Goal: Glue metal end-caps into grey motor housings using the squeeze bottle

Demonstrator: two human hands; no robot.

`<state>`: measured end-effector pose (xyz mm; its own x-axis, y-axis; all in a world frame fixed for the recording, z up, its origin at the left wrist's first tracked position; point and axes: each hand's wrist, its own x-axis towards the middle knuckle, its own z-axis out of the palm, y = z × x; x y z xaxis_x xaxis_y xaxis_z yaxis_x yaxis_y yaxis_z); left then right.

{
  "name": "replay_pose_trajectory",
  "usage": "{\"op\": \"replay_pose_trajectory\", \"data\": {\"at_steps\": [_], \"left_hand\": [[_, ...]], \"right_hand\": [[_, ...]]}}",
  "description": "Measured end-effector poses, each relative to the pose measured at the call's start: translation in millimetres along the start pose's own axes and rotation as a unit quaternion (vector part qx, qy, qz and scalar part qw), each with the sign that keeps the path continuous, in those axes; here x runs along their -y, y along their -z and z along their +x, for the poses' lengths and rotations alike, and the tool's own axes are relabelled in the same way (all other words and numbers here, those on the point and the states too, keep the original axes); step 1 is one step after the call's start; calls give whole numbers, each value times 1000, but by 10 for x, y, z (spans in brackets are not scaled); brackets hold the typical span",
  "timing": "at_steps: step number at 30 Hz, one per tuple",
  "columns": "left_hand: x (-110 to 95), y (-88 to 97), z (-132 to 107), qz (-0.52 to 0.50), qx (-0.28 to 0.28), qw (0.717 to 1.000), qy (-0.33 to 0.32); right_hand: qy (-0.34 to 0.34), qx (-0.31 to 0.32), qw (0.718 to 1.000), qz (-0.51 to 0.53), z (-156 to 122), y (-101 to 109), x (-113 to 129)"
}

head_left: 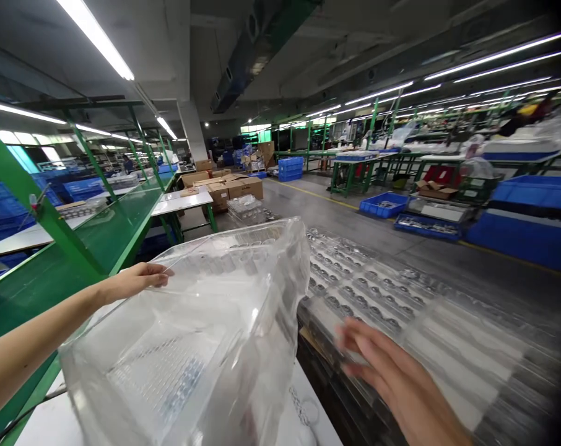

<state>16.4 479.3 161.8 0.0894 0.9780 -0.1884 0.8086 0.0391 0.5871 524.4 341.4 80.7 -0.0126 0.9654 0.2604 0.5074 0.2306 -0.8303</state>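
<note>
A large clear plastic bag (206,334) stands open on a white table (43,427) in front of me, with a clear blister tray lying at its bottom. My left hand (136,280) pinches the bag's far left rim. My right hand (392,371) hovers low at the right, fingers spread and blurred by motion, holding nothing. It is just above stacks of clear blister trays (392,297) that hold several small round parts.
A green-framed workbench (99,229) runs along my left. Cardboard boxes (234,186) sit further back. Blue crates (382,204) and more green benches line the aisle's right side. A person stands far off at the back left.
</note>
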Motion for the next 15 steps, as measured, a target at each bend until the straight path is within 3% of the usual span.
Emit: {"op": "replay_pose_trajectory", "data": {"at_steps": [1, 2, 3, 4, 6, 11, 15], "left_hand": [[-30, -24, -6, 5, 8, 1000, -8], [-58, -44, -7, 13, 15, 1000, -14], [-83, -58, -3, 23, 23, 999, -19], [-106, -65, 6, 34, 29, 999, -23], [-144, -63, 38, 57, 39, 997, -24], [-300, -34, 153, 118, 31, 993, -7], [-629, -44, 135, 160, -13, 987, -6]], "right_hand": [[-76, 21, 987, 142, 162, -9, 112], [-148, 55, 944, 291, 305, -38, 231], [-206, 93, 878, 421, 415, -83, 351], [-245, 131, 810, 516, 479, -140, 465], [-263, 158, 747, 590, 462, -272, 658], [-277, 155, 702, 637, -22, -532, 910], [-294, 114, 684, 658, -238, -650, 931]]}}
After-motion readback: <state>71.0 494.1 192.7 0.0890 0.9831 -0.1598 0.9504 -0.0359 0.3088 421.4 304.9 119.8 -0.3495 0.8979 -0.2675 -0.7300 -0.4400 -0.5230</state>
